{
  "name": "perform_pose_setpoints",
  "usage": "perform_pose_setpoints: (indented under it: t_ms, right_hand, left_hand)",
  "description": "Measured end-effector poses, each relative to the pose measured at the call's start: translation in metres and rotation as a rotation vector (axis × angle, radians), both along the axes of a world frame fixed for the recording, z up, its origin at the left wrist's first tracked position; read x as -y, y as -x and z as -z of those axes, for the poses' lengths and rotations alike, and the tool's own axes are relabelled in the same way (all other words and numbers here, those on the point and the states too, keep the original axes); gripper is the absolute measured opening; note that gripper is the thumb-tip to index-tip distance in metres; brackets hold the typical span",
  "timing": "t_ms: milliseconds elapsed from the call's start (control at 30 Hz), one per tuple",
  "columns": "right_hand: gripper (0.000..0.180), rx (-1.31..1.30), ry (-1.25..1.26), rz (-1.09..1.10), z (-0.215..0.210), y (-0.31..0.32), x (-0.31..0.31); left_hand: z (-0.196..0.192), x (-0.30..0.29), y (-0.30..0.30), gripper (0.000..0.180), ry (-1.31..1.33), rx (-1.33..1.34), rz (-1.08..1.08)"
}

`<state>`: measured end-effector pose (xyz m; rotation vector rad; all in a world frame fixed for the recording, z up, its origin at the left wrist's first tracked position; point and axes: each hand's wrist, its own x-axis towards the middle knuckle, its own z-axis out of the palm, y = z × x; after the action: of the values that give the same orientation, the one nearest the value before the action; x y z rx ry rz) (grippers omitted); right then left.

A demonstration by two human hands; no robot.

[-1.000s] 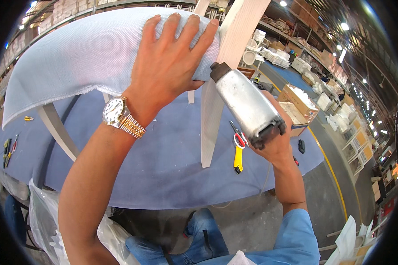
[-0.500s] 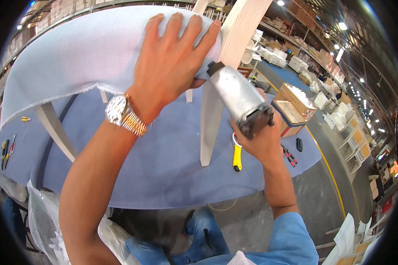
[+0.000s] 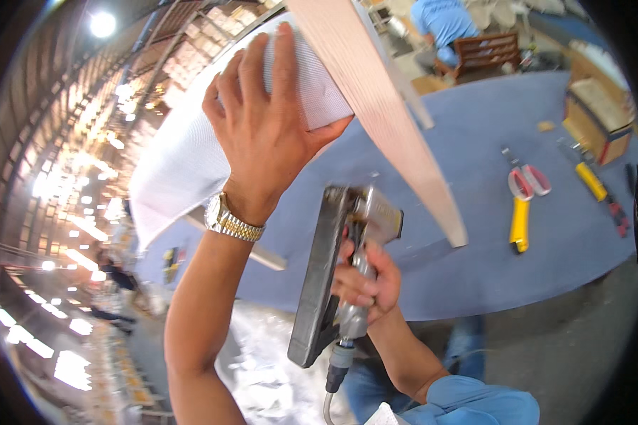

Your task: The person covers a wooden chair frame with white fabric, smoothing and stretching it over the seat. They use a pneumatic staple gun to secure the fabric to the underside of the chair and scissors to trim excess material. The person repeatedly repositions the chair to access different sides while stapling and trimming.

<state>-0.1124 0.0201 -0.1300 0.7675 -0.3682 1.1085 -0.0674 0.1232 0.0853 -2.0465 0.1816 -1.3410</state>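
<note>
My left hand (image 3: 262, 127) lies with spread fingers on pale woven fabric (image 3: 181, 152) that covers a chair part, its thumb reaching toward a bare wooden chair leg (image 3: 397, 131). A gold and silver watch (image 3: 227, 221) sits on that wrist. My right hand (image 3: 370, 283) is wrapped round the grip of a pneumatic staple gun (image 3: 315, 276) with a long dark magazine. An air hose (image 3: 328, 405) runs from the bottom of its handle. The staple gun is below the fabric and apart from it, left of the leg's lower end.
The blue-covered table (image 3: 468, 283) carries a yellow utility knife (image 3: 519, 225), red-handled scissors (image 3: 522, 183), red-and-black handled pliers (image 3: 617, 216) and a cardboard box (image 3: 599, 120). Beyond it, a person in a blue shirt (image 3: 443, 20) is beside a wooden bench (image 3: 485, 51). Clear plastic sheeting (image 3: 262, 354) lies below.
The staple gun has moved away from the fabric's corner by the leg, down and toward me, and turned on its side. My view has tilted; my left hand stays on the fabric.
</note>
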Motion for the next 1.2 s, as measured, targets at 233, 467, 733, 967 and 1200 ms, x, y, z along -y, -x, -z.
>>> perform_pose_setpoints:
  t_ms: [233, 467, 733, 967, 1200]
  right_hand:
    - [0.034, -0.272, -0.344, -0.152, -0.025, -0.021, -0.03]
    - [0.033, -0.356, -0.331, -0.192, -0.045, -0.041, -0.029]
    - [0.032, -0.296, -0.314, -0.155, -0.052, -0.044, -0.028]
    - [0.035, -0.188, 0.006, -0.049, -0.054, -0.047, -0.013]
    - [0.033, -0.032, 0.079, 0.097, -0.047, -0.056, -0.015]
  left_hand:
    - [0.002, -0.005, -0.004, 0.13, -0.146, -0.067, -0.072]
    - [0.007, -0.002, -0.009, 0.129, -0.161, -0.088, -0.138]
    - [0.009, -0.004, -0.004, 0.126, -0.183, -0.087, -0.147]
    - [0.008, -0.003, 0.004, 0.124, -0.187, -0.101, -0.154]
    - [0.014, -0.002, -0.008, 0.122, -0.181, -0.094, -0.106]
